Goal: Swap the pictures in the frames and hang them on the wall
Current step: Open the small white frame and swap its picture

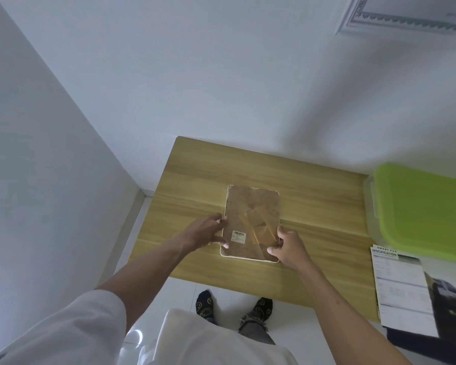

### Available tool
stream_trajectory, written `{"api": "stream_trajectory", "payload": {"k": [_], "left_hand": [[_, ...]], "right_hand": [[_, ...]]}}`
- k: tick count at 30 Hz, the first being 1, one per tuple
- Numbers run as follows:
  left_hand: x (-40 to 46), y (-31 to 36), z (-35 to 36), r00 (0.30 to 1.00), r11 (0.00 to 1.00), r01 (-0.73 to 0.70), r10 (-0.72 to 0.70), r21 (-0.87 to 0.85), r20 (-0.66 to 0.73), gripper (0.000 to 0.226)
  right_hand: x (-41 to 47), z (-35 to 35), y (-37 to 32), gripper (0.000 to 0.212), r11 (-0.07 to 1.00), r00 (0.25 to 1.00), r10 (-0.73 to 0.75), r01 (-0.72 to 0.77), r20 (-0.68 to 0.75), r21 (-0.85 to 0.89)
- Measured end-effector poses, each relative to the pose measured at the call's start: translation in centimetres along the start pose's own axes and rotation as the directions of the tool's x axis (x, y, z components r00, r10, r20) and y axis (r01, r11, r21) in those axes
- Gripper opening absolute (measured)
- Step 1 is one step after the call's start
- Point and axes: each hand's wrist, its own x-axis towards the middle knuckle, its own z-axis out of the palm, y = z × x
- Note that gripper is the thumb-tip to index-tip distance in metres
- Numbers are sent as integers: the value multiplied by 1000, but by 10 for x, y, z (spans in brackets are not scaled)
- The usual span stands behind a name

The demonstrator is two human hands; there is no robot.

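Observation:
A white picture frame [250, 206] lies face down on the wooden table [195, 169], its brown backboard up with a folded stand and a small barcode label. My left hand [208, 231] grips its left edge, thumb on the backboard near the label. At the frame's lower right corner my right hand [287, 245] holds the edge, fingers curled on the backboard. A second frame [403, 17], pale and ornate, hangs on the wall at the upper right, cut off by the view's edge.
A clear plastic box with a green lid [421, 209] stands at the table's right end. In front of it lies a printed car specification sheet [403, 291] overhanging the table edge. White walls meet in a corner on the left. My socked feet stand on white floor.

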Motion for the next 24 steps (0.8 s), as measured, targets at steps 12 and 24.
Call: {"api": "stream_trajectory", "payload": {"k": [12, 24], "left_hand": [[9, 10, 1, 995, 974, -8, 30, 226, -91, 117], [52, 10, -16, 993, 924, -51, 6, 379, 120, 163]], "right_hand": [[5, -20, -15, 110, 845, 981, -171, 192, 88, -498], [51, -34, -22, 146, 678, 926, -216, 370, 309, -635]]}}
